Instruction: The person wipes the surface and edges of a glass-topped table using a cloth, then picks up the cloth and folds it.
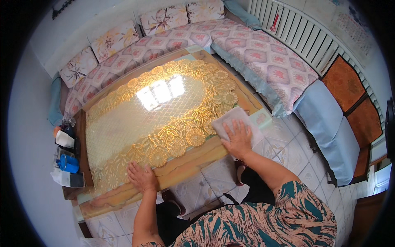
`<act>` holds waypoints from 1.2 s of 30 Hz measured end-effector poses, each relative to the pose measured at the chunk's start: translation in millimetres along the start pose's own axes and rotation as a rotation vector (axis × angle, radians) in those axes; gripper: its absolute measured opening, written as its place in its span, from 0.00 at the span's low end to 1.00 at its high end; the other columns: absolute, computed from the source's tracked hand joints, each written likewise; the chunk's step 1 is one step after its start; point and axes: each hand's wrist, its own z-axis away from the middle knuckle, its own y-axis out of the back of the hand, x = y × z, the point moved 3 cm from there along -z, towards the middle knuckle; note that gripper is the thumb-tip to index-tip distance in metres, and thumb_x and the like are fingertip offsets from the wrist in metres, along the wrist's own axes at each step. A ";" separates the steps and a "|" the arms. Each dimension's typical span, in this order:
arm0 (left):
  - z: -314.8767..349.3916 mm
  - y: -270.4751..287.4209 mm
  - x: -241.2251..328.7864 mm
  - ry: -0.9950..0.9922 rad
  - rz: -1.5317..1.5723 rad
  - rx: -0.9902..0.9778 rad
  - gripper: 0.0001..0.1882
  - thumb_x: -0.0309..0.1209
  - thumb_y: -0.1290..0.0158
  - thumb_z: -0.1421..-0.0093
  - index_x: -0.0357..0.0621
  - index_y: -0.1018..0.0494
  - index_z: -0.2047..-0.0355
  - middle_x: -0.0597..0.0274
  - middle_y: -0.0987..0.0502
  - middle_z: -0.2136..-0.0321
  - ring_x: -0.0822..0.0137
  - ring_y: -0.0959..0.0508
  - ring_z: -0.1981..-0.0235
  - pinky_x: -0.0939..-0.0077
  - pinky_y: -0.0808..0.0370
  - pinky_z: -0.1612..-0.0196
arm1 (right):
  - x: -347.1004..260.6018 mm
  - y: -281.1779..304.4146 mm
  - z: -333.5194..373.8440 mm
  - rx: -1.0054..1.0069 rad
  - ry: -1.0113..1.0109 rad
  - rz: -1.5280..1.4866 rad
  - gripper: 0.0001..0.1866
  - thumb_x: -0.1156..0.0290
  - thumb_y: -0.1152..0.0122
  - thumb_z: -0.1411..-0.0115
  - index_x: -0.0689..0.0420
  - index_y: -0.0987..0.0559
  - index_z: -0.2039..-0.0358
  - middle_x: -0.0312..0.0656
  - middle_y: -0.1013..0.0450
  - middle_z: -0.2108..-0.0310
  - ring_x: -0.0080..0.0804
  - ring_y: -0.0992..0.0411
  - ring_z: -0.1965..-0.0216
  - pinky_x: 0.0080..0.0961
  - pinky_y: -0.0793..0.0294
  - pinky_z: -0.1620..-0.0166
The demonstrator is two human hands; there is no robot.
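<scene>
Patterned shirt in green and pinkish tan [263, 222] is what sits closest to my lens, filling the bottom of the feed, with both bare forearms reaching up from it to a low table [185, 159].

From my end, the right hand [237, 139] is the one with something under it: a pale pinkish cloth [236, 112], lying on the table near its right-hand corner. The fingers are laid over the top of it, moderately spread — fabric sticks out past the fingertips and on both sides of the hand. It looks more pressed down than grabbed, though I can't tell whether the hidden side of the palm is bunching any of it up.

Left hand [142, 176] is well apart from the cloth, palm down at the near edge of the table, fingers fairly close together and nearly straight. Its fingertips rest on the gold flower border [177, 146] of the table cover.

Farther up the tabletop I've got a bright window reflection [162, 92] — pretty glary. Off to the left, a wooden tray [82, 136] stands with a blue container [68, 163], and a sofa [263, 45] wraps around the back.
</scene>
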 end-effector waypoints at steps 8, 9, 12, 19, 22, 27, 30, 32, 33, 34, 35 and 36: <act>-1.4 11.7 0.2 0.020 -0.004 0.009 0.32 0.45 0.56 0.40 0.38 0.42 0.40 0.53 0.42 0.38 0.53 0.44 0.37 0.60 0.49 0.36 | -128.0 6.3 22.2 -0.191 0.273 -0.191 0.35 0.43 0.51 0.43 0.37 0.43 0.36 0.48 0.55 0.33 0.53 0.59 0.34 0.60 0.63 0.39; -1.3 10.9 3.0 0.013 0.001 0.001 0.32 0.45 0.56 0.40 0.39 0.42 0.40 0.53 0.42 0.38 0.53 0.44 0.37 0.60 0.49 0.36 | -137.8 4.1 19.9 -0.208 0.302 -0.226 0.35 0.43 0.51 0.43 0.38 0.42 0.36 0.48 0.54 0.34 0.52 0.59 0.34 0.60 0.63 0.39; -2.3 13.8 7.3 0.001 0.012 -0.010 0.32 0.45 0.56 0.40 0.39 0.43 0.40 0.53 0.42 0.38 0.54 0.45 0.37 0.60 0.50 0.36 | -158.6 -7.1 0.1 -0.105 0.400 -0.236 0.36 0.41 0.50 0.45 0.39 0.39 0.37 0.49 0.50 0.35 0.53 0.55 0.35 0.59 0.60 0.40; -3.5 20.3 8.4 0.002 0.038 -0.059 0.33 0.46 0.56 0.39 0.40 0.44 0.39 0.54 0.44 0.37 0.54 0.47 0.36 0.58 0.52 0.36 | -159.2 -43.0 -80.7 -0.164 0.377 -0.235 0.34 0.40 0.56 0.42 0.37 0.41 0.37 0.46 0.53 0.33 0.49 0.60 0.32 0.58 0.65 0.38; -2.4 16.1 5.0 -0.018 0.021 -0.052 0.32 0.46 0.56 0.39 0.39 0.44 0.39 0.54 0.45 0.37 0.52 0.47 0.36 0.58 0.51 0.36 | -145.3 -54.1 -119.5 -0.301 0.309 -0.192 0.36 0.38 0.61 0.41 0.36 0.47 0.34 0.44 0.59 0.31 0.47 0.66 0.31 0.58 0.71 0.37; -1.3 16.5 3.6 -0.026 0.015 -0.048 0.32 0.45 0.56 0.38 0.41 0.45 0.39 0.54 0.46 0.36 0.52 0.47 0.36 0.57 0.51 0.36 | -92.4 -65.9 -171.5 -0.387 0.139 -0.129 0.36 0.37 0.68 0.40 0.36 0.51 0.33 0.42 0.63 0.30 0.46 0.69 0.30 0.54 0.74 0.35; 0.1 16.2 2.3 -0.031 0.023 -0.055 0.32 0.45 0.56 0.38 0.43 0.46 0.38 0.54 0.46 0.36 0.52 0.48 0.36 0.56 0.51 0.36 | -34.9 -66.3 -183.2 -0.393 -0.026 -0.029 0.36 0.38 0.68 0.39 0.36 0.50 0.33 0.39 0.62 0.30 0.42 0.67 0.31 0.51 0.73 0.35; 1.2 16.7 3.1 -0.028 0.021 -0.041 0.33 0.42 0.54 0.41 0.40 0.46 0.39 0.52 0.45 0.37 0.51 0.46 0.36 0.56 0.50 0.36 | 7.1 -59.7 -172.0 -0.343 -0.130 0.000 0.36 0.38 0.66 0.40 0.35 0.50 0.34 0.37 0.61 0.31 0.41 0.65 0.31 0.51 0.72 0.35; 1.6 16.1 3.5 -0.028 0.028 -0.041 0.33 0.42 0.53 0.41 0.40 0.45 0.39 0.52 0.45 0.37 0.51 0.46 0.36 0.56 0.51 0.36 | 28.5 -54.2 -163.3 -0.305 -0.190 0.008 0.36 0.37 0.65 0.40 0.35 0.49 0.34 0.36 0.60 0.31 0.41 0.64 0.31 0.51 0.71 0.35; 1.4 15.6 3.7 -0.029 0.036 -0.041 0.33 0.42 0.53 0.41 0.40 0.45 0.39 0.52 0.45 0.37 0.51 0.46 0.36 0.56 0.51 0.36 | 50.4 -50.6 -153.4 -0.251 -0.219 0.059 0.35 0.39 0.62 0.40 0.34 0.47 0.34 0.38 0.57 0.32 0.42 0.61 0.32 0.51 0.67 0.36; 0.9 15.4 3.5 -0.030 0.043 -0.038 0.33 0.42 0.53 0.41 0.40 0.45 0.39 0.52 0.45 0.37 0.51 0.46 0.37 0.56 0.51 0.36 | 69.4 -48.1 -142.2 -0.196 -0.248 0.108 0.33 0.40 0.60 0.40 0.33 0.46 0.35 0.40 0.55 0.32 0.43 0.59 0.32 0.52 0.64 0.36; 0.3 14.6 3.0 -0.034 0.035 -0.044 0.33 0.42 0.53 0.41 0.40 0.45 0.39 0.51 0.45 0.37 0.51 0.46 0.37 0.56 0.51 0.36 | 85.0 -43.6 -128.6 -0.173 -0.284 0.124 0.33 0.41 0.59 0.40 0.33 0.45 0.35 0.40 0.54 0.33 0.44 0.58 0.33 0.52 0.62 0.37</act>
